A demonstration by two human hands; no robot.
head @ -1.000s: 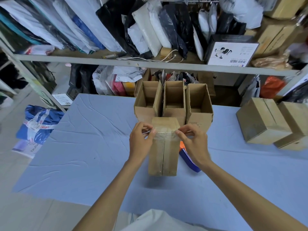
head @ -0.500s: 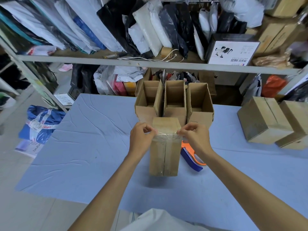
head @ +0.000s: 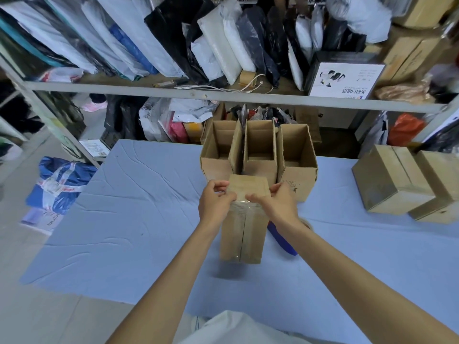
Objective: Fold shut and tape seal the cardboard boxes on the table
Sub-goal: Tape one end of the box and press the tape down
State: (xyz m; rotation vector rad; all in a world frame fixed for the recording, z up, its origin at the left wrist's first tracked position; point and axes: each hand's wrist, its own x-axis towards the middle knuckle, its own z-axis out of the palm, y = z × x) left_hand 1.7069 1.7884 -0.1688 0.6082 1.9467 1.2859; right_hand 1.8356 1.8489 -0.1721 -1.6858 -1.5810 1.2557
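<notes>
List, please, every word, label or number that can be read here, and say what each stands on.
Nothing is sharp enough to quote.
Shelf box: large Chinese characters, upside down and too blurred to read.
Floor bag: a few sideways letters, unclear.
Barcode paper: print too small.
Blue parcel: label too small.

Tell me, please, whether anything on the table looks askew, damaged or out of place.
Nothing looks damaged or spilled. The blue table cover is creased on the left, and the two sealed boxes on the right sit askew, unlike the straight row of three open boxes.
</notes>
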